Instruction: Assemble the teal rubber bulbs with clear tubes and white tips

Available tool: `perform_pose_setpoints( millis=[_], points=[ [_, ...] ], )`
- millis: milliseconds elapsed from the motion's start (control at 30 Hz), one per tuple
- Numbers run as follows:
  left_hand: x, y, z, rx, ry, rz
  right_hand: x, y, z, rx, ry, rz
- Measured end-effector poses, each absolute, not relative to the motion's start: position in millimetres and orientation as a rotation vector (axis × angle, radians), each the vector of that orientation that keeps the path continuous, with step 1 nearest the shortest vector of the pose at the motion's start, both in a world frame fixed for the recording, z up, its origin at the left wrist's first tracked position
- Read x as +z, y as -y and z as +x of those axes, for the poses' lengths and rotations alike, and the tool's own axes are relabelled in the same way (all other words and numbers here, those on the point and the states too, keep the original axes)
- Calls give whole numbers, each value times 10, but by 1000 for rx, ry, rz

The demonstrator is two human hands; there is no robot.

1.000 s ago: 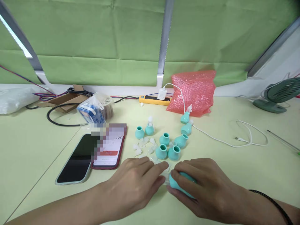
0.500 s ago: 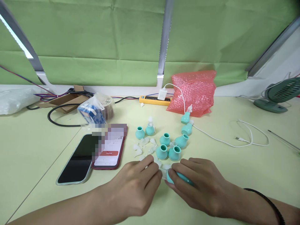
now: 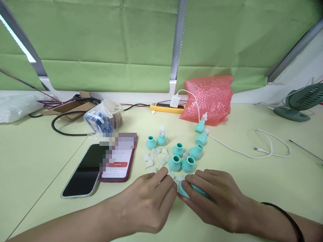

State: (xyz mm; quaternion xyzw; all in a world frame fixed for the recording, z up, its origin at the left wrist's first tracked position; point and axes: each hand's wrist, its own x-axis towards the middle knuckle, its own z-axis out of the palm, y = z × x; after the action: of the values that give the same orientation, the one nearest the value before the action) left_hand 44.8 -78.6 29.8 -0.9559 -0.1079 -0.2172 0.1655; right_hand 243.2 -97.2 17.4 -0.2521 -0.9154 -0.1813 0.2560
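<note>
Teal bulb (image 3: 182,190) in the right hand (image 3: 218,198): clamps it low over the bench (image 3: 267,181), on the near side of the upright bulbs (image 3: 174,164). Curls the left hand (image 3: 153,200) just beside its end; cannot tell what those fingers hold. Shows white scraps (image 3: 148,162) beyond.

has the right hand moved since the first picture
Yes: the right hand has shifted slightly left, judged against the yellow power strip.

nine teal bulbs (image 3: 187,167) by my count, two phones (image 3: 80,171), one power strip (image 3: 161,107), one charger (image 3: 174,101), one bubble-wrap bag (image 3: 208,97), one fan (image 3: 292,114), plastic scraps (image 3: 148,162) too jumbled to count
</note>
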Motion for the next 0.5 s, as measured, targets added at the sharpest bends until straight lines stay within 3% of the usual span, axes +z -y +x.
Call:
perform_pose_setpoints(
  millis=[500],
  points=[
    [223, 722, 440, -736, 439, -2839, 194, 959, 2421, -279, 2467, -815]
  ],
)
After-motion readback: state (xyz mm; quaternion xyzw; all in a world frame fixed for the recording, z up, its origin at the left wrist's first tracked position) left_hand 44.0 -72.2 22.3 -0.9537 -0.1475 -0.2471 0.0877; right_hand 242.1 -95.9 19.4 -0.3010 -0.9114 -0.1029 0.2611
